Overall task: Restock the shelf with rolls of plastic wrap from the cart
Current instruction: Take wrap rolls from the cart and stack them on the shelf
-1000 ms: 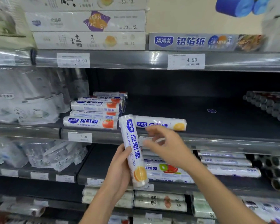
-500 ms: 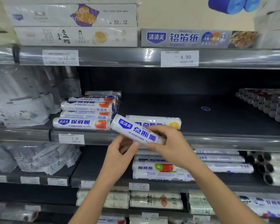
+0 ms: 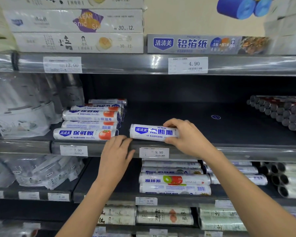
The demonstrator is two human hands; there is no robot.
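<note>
I am gripping the right end of the plastic wrap roll [image 3: 150, 132] with my right hand [image 3: 186, 137], holding it level at the front edge of the dark shelf [image 3: 186, 108], just above the 9.90 price tag [image 3: 154, 152]. My left hand [image 3: 116, 154] is resting loose-fingered on the edge, just left of that tag. The tomato-print rolls [image 3: 85, 134] are lying up-left of the tag.
</note>
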